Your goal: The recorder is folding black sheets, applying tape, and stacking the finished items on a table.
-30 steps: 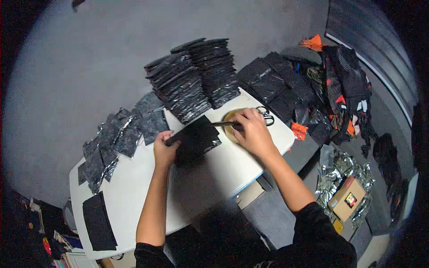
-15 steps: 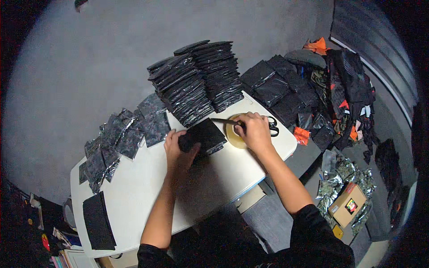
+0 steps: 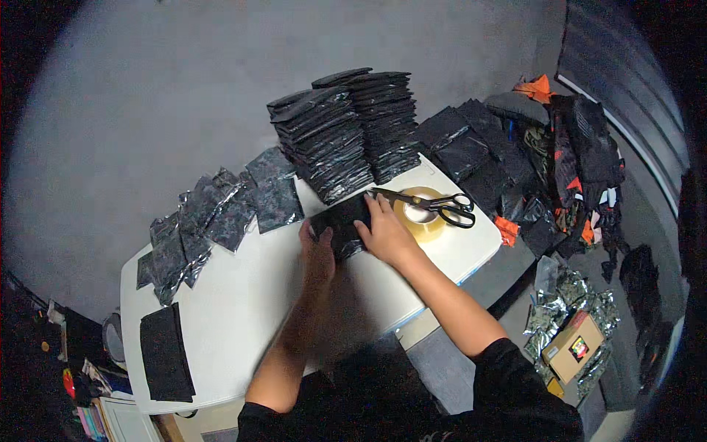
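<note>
A flat black packet, apparently folded cloth in clear film, lies between my hands on the white table. My left hand grips its left side, thumb on top. At its right side, my right hand closes on the edge with thumb and fingers. Black-handled scissors rest across a roll of clear yellowish tape, just right of my right hand. Behind the packet rise two tall stacks of similar black packets.
Camouflage-patterned packets spread over the table's far left edge. A black folded cloth lies on the near left of the white table. Dark packets and clothing are heaped at right, beyond a cardboard box on shiny packets.
My right hand has let go of the scissors, leaving them on the tape roll, and has moved left onto the packet. My view has shifted slightly.
</note>
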`<move>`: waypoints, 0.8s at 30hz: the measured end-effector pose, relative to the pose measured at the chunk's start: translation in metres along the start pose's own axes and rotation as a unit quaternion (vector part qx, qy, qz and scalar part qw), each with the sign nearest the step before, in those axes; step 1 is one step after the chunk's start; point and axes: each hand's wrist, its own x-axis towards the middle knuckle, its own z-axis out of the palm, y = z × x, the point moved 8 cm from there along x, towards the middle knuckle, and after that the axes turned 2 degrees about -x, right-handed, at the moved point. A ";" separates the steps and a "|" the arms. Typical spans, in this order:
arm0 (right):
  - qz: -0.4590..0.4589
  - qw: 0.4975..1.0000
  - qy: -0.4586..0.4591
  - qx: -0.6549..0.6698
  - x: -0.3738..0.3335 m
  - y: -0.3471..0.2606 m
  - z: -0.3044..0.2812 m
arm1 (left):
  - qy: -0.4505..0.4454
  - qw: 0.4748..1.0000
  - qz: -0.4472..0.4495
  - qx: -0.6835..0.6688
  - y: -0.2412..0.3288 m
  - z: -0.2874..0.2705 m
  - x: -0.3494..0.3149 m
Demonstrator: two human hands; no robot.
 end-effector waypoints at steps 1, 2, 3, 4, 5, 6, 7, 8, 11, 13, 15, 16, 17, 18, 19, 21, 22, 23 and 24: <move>0.014 1.000 -0.002 -0.001 0.003 0.008 0.005 | -0.002 1.000 0.001 -0.002 0.003 0.004 -0.001; 0.008 1.000 -0.006 0.002 0.005 -0.003 0.003 | -0.028 0.996 0.023 0.077 0.004 0.000 0.000; 0.037 0.997 -0.068 0.022 0.007 -0.009 0.010 | -0.055 0.985 0.043 0.156 0.003 -0.002 0.000; 0.069 0.989 -0.127 0.039 0.006 -0.009 0.015 | -0.053 0.986 0.044 0.155 0.002 0.000 0.000; 0.065 0.989 -0.127 0.037 0.006 -0.013 0.016 | -0.051 0.993 0.056 0.094 0.002 0.004 -0.002; 0.053 0.991 -0.121 0.024 0.005 -0.019 0.015 | -0.049 0.996 0.067 0.032 0.003 0.003 -0.002; 0.046 0.993 -0.113 0.008 0.003 -0.017 0.014 | -0.052 0.996 0.066 0.030 0.005 0.007 -0.003; 0.048 0.993 -0.112 0.005 0.001 -0.011 0.016 | -0.048 0.998 0.040 0.014 0.004 0.009 -0.005; 0.015 0.996 -0.086 -0.019 -0.002 0.001 0.015 | -0.063 0.998 0.000 -0.028 0.005 0.012 -0.008; -0.006 0.997 -0.081 -0.003 -0.005 -0.003 0.017 | -0.073 0.996 -0.010 -0.051 0.000 0.008 -0.005; -0.015 0.996 -0.083 0.012 -0.001 -0.018 0.023 | -0.024 0.999 0.040 -0.006 -0.014 -0.008 0.004; 0.000 0.997 -0.076 0.015 -0.001 -0.008 0.022 | -0.029 0.999 0.036 -0.008 -0.014 0.003 0.000; 0.003 0.997 -0.075 0.013 0.000 -0.001 0.022 | -0.031 0.999 0.028 -0.032 -0.009 0.011 -0.006; -0.004 0.997 -0.071 -0.001 0.000 0.005 0.021 | -0.033 0.998 0.019 -0.056 -0.003 0.019 -0.009; -0.017 0.997 -0.070 -0.011 -0.001 0.001 0.021 | -0.031 0.998 0.021 -0.055 -0.003 0.018 -0.009; -0.013 0.997 -0.076 -0.002 0.003 -0.002 0.022 | -0.008 1.000 0.011 -0.021 -0.006 0.012 -0.006; -0.004 0.997 -0.082 0.005 0.003 0.001 0.022 | -0.007 1.000 0.011 -0.021 -0.003 0.014 -0.008; -0.004 0.997 -0.083 0.006 0.002 0.002 0.022 | -0.015 0.999 -0.012 -0.036 -0.003 0.018 -0.010; 0.001 0.997 -0.082 0.000 0.000 0.004 0.021 | -0.024 0.998 -0.035 -0.051 -0.004 0.020 -0.012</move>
